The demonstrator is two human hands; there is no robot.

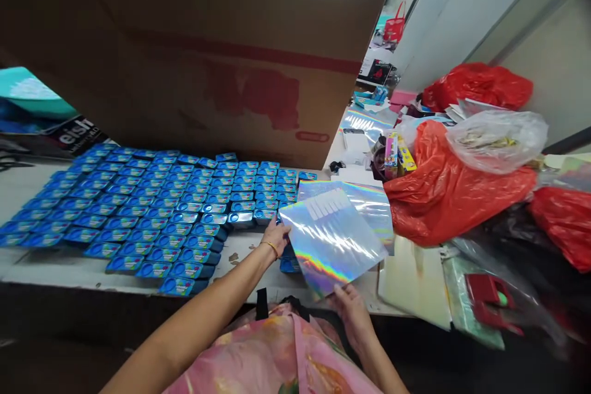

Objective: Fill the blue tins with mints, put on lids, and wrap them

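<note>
A shiny rainbow-reflecting sticker sheet point(339, 246), with a few white strips near its top edge, is tilted over the table in front of me. My right hand point(351, 306) pinches its lower edge. At the sheet's left edge is my left hand point(276, 239), its fingers closed by the corner and close to the blue boxes; the fingertips are partly hidden. Another shiny sheet point(376, 212) lies beneath and to the right. Rows of small blue boxes point(152, 221) with printed tops cover the table to the left. Several more blue boxes are partly covered by the held sheet.
A large cardboard box point(194, 61) stands behind the rows like a wall. Red plastic bags point(462, 184), a clear bag point(498, 138) and small colourful boxes point(399, 155) crowd the right side. The white table's point(249, 286) front edge runs just before my body.
</note>
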